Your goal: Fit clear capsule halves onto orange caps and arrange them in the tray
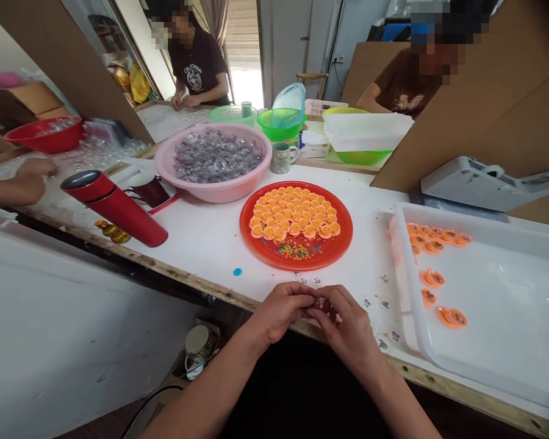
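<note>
Clear piece (320, 302) at near edge of table (201, 250), between left hand (281, 311) and right hand (348, 322); both grips pinch it by fingertips. Long axis too small to tell. Red plate (297, 264) with orange discs (294, 213) just beyond, nearer left hand; tray (507, 286) nearer right.

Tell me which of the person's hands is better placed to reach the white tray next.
Probably the right hand: it is nearer the white tray, which stands on its side. The left hand is farther away, and both hands meet at a small clear piece.
</note>
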`<action>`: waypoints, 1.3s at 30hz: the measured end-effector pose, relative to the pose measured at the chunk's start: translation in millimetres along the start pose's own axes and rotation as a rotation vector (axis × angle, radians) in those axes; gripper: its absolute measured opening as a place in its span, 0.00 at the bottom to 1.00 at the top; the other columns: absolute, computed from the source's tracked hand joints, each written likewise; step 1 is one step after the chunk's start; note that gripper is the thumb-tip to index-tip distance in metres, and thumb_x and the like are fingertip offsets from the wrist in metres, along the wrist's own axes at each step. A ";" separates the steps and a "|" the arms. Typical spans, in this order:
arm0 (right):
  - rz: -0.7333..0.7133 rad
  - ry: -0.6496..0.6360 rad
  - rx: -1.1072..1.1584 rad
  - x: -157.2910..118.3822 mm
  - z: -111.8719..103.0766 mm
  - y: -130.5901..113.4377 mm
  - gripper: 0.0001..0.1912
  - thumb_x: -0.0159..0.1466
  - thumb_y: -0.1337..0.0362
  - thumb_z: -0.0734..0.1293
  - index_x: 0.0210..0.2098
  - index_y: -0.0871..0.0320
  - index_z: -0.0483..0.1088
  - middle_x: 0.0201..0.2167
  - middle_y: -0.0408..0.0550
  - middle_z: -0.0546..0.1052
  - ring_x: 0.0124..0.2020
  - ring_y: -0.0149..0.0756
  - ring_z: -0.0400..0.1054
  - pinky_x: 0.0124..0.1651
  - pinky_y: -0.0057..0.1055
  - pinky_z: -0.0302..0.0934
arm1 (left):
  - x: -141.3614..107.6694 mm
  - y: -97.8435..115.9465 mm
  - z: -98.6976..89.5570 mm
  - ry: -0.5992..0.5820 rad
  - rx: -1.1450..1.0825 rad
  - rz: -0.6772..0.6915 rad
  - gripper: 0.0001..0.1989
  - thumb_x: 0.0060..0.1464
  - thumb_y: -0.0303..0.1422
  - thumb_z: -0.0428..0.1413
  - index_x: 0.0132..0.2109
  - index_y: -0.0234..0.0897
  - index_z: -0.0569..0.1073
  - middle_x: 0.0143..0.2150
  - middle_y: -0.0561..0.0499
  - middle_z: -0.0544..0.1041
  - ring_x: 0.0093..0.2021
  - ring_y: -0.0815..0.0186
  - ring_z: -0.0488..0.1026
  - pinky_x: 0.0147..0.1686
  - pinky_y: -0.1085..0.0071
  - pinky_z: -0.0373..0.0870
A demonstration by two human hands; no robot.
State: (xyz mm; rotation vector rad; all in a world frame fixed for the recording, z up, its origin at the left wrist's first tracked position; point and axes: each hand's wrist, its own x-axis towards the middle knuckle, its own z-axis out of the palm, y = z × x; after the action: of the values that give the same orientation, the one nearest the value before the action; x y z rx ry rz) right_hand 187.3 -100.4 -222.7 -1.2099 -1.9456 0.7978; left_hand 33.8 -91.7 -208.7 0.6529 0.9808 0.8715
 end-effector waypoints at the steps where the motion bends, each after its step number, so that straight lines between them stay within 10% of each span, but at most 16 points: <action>1: -0.017 0.015 0.006 0.2 -0.9 -2.1 0.09 0.64 0.68 0.64 0.44 0.53 0.69 0.38 0.47 0.71 0.31 0.34 0.67 0.30 0.30 0.66 | -0.1 0.2 -1.2 -0.005 -0.013 -0.008 0.11 0.42 0.29 0.63 0.35 0.29 0.78 0.36 0.41 0.79 0.39 0.59 0.77 0.44 0.63 0.73; 9: 0.343 0.083 0.121 2.5 -12.4 18.8 0.11 0.59 0.61 0.68 0.41 0.56 0.69 0.26 0.43 0.72 0.26 0.37 0.70 0.29 0.33 0.68 | -2.7 13.1 -39.1 0.190 0.117 0.030 0.11 0.46 0.33 0.61 0.37 0.32 0.78 0.35 0.44 0.79 0.36 0.65 0.75 0.40 0.69 0.71; 17: 0.290 0.078 -0.170 -22.8 -35.5 33.0 0.13 0.59 0.67 0.63 0.41 0.57 0.75 0.33 0.50 0.75 0.31 0.39 0.70 0.36 0.36 0.67 | 15.2 21.8 -69.2 0.623 0.794 0.172 0.07 0.39 0.30 0.59 0.30 0.39 0.78 0.24 0.53 0.76 0.31 0.61 0.71 0.38 0.66 0.67; 24: 0.377 -0.030 -0.054 -28.8 -54.1 44.7 0.13 0.60 0.66 0.64 0.43 0.55 0.75 0.33 0.47 0.76 0.33 0.38 0.70 0.37 0.35 0.66 | 35.1 9.0 -63.2 0.688 1.011 0.188 0.03 0.42 0.33 0.59 0.25 0.39 0.74 0.24 0.53 0.76 0.28 0.62 0.72 0.30 0.69 0.65; 31: 0.301 0.127 -0.766 -0.2 -42.8 60.2 0.16 0.53 0.79 0.59 0.38 0.62 0.70 0.38 0.61 0.71 0.41 0.51 0.65 0.43 0.45 0.61 | 28.7 14.5 -62.9 0.685 1.121 0.187 0.03 0.45 0.31 0.57 0.26 0.39 0.73 0.27 0.53 0.78 0.30 0.62 0.74 0.33 0.71 0.67; 39: 0.362 0.072 -0.767 13.1 -42.9 71.0 0.13 0.49 0.81 0.59 0.27 0.58 0.64 0.27 0.56 0.69 0.30 0.47 0.63 0.33 0.38 0.55 | 26.6 16.7 -76.7 0.658 1.198 0.161 0.02 0.48 0.30 0.58 0.32 0.38 0.75 0.30 0.52 0.79 0.31 0.64 0.75 0.32 0.72 0.67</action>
State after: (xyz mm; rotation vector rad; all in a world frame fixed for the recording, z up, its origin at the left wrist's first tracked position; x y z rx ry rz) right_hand 252.6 -56.0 -251.5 -2.0438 -2.0616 0.1353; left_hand -33.3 -53.7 -239.2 1.5122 2.1009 0.5614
